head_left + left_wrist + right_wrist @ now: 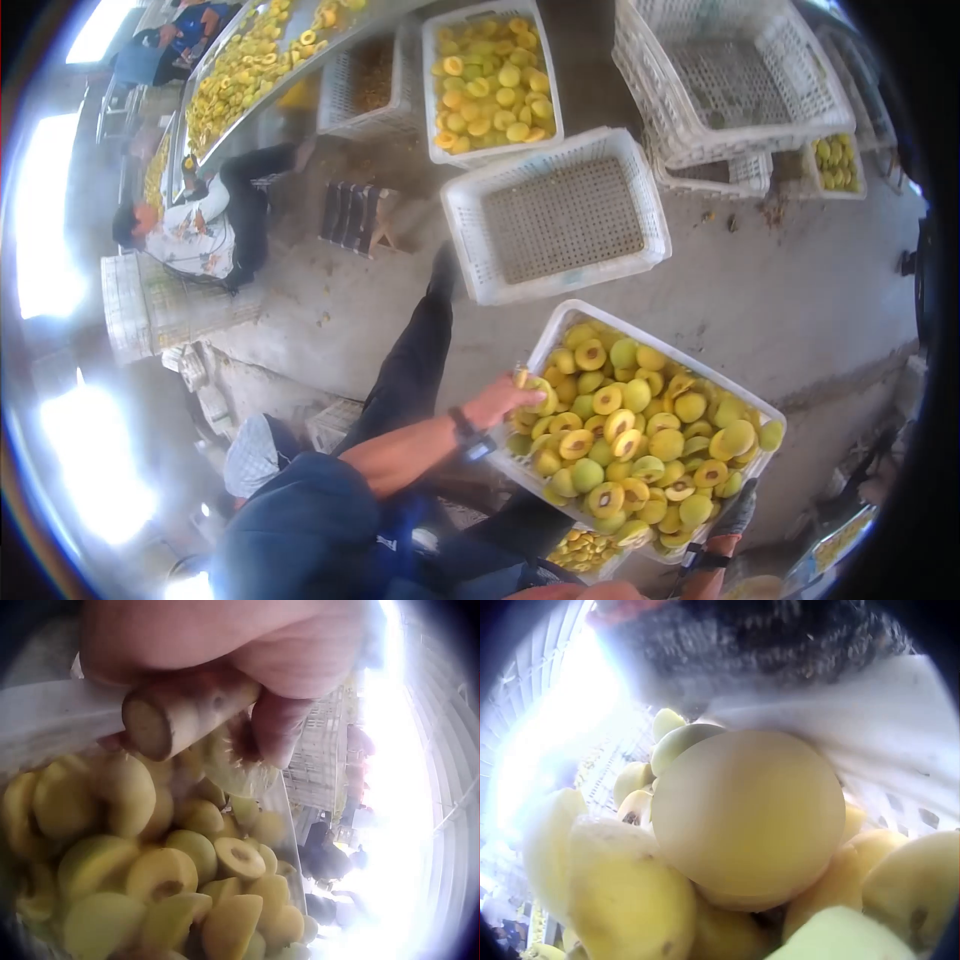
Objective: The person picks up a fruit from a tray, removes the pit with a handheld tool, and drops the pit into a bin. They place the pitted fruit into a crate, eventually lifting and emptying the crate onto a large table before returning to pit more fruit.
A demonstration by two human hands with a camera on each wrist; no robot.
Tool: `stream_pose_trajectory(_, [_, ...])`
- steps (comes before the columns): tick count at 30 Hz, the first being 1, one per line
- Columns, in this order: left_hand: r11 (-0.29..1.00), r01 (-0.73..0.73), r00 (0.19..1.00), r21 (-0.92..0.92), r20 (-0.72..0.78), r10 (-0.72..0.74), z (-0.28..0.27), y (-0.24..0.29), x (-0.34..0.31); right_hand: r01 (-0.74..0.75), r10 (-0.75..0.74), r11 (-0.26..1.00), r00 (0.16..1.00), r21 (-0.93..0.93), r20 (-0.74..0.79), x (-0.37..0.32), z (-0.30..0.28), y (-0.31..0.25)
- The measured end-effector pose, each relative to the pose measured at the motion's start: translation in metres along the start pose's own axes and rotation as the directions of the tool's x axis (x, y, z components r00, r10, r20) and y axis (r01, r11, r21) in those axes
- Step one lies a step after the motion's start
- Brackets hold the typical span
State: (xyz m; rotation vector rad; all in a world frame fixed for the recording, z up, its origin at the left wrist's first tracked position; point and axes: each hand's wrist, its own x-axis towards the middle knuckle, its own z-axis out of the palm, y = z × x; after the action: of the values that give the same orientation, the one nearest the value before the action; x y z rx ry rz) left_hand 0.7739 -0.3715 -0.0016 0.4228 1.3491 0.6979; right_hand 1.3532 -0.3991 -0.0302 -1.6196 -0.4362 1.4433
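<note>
A white crate (690, 368) full of halved yellow-green fruit (620, 425) is held slightly tilted in front of the body. At its left side, my bare left hand (500, 402) is curled round a short wooden handle (180, 712), seen close up in the left wrist view, with a cut fruit half (229, 761) by the fingertips. My right hand (735, 518), in a dark knitted glove (757, 645), grips the crate's lower right edge; its fingertips are hidden. Large fruit pieces (750, 814) fill the right wrist view just below the glove.
An empty white crate (655, 235) lies on the floor ahead, with a fruit-filled crate (432, 90) behind it. Stacked crates (690, 140) stand at the upper right. A small stool (350, 217) and a seated person (200, 235) are left, beside a fruit-covered table (270, 85).
</note>
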Motion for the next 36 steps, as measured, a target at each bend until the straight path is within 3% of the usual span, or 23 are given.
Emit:
stream_pose_trajectory(2, [0.999,0.046,0.999,0.028,-0.010,-0.046,-0.048,0.040,-0.064,0.066,-0.063,0.997,0.995,-0.039,0.073,-0.065,0.043,-0.016])
stream_pose_trajectory(3, [0.994,0.077,0.997,0.080,-0.025,-0.075,-0.053,0.037,-0.103,0.045,-0.044,0.999,0.996,-0.012,0.078,-0.104,0.033,0.006])
stream_pose_trajectory(5, [0.992,0.097,0.994,0.082,-0.062,-0.092,-0.077,0.093,-0.149,-0.012,0.016,0.999,0.996,-0.053,0.085,-0.152,0.075,-0.049])
stream_pose_trajectory(8, [0.991,0.122,0.989,0.048,-0.085,-0.118,-0.147,0.191,-0.229,-0.063,0.050,0.987,0.994,-0.149,-0.092,-0.252,0.208,-0.127])
stream_pose_trajectory(12, [0.995,0.097,0.986,-0.022,-0.135,-0.099,-0.238,0.307,-0.299,-0.119,0.115,0.987,0.992,-0.110,-0.041,-0.332,0.367,-0.206])
stream_pose_trajectory(14, [0.994,0.108,0.981,-0.013,-0.163,-0.108,-0.294,0.380,-0.328,-0.143,0.145,0.987,0.989,-0.068,0.025,-0.364,0.483,-0.275])
stream_pose_trajectory(15, [0.995,0.084,0.979,-0.051,-0.181,-0.092,-0.317,0.405,-0.333,-0.173,0.170,0.983,0.984,-0.057,-0.052,-0.362,0.516,-0.292])
stream_pose_trajectory(16, [0.994,0.058,0.978,-0.089,-0.195,-0.075,-0.341,0.429,-0.334,-0.118,0.130,0.952,0.991,-0.282,0.025,-0.353,0.547,-0.312])
stream_pose_trajectory(18, [0.989,0.041,0.970,-0.142,-0.230,-0.073,-0.382,0.474,-0.359,0.035,0.118,0.751,0.976,-0.660,0.186,-0.354,0.594,-0.353])
stream_pose_trajectory(20, [0.983,0.038,0.957,-0.179,-0.278,-0.087,-0.406,0.489,-0.336,0.275,-0.013,0.695,0.928,-0.664,0.371,-0.292,0.613,-0.332])
stream_pose_trajectory(21, [0.984,-0.025,0.948,-0.174,-0.317,-0.032,-0.418,0.469,-0.329,0.360,-0.067,0.693,0.895,-0.625,0.442,-0.267,0.626,-0.318])
stream_pose_trajectory(23, [0.977,-0.122,0.917,-0.175,-0.396,0.044,-0.456,0.463,-0.313,0.261,-0.061,0.870,0.899,-0.419,0.434,-0.246,0.697,-0.317])
stream_pose_trajectory(24, [0.980,-0.107,0.905,-0.165,-0.425,0.027,-0.471,0.470,-0.317,0.127,-0.006,0.952,0.917,-0.277,0.398,-0.260,0.742,-0.326])
stream_pose_trajectory(27, [0.981,-0.079,0.848,-0.175,-0.530,-0.026,-0.521,0.526,-0.305,0.081,0.042,0.939,0.937,-0.334,0.347,-0.197,0.822,-0.315])
stream_pose_trajectory(30, [0.979,-0.061,0.878,-0.194,-0.477,-0.039,-0.598,0.575,-0.274,0.004,0.135,0.928,0.929,-0.372,0.345,-0.140,0.929,-0.324])
stream_pose_trajectory(31, [0.980,0.000,0.868,-0.201,-0.486,-0.100,-0.623,0.585,-0.254,-0.032,0.175,0.914,0.931,-0.404,0.321,-0.127,0.951,-0.323])
stream_pose_trajectory(34, [0.965,-0.003,0.869,-0.263,-0.478,-0.127,-0.668,0.594,-0.193,-0.071,0.250,0.827,0.935,-0.557,0.253,-0.066,1.018,-0.315])
stream_pose_trajectory(36, [0.972,0.042,0.863,-0.232,-0.481,-0.152,-0.696,0.602,-0.159,-0.070,0.236,0.840,0.940,-0.538,0.246,-0.022,1.040,-0.286])
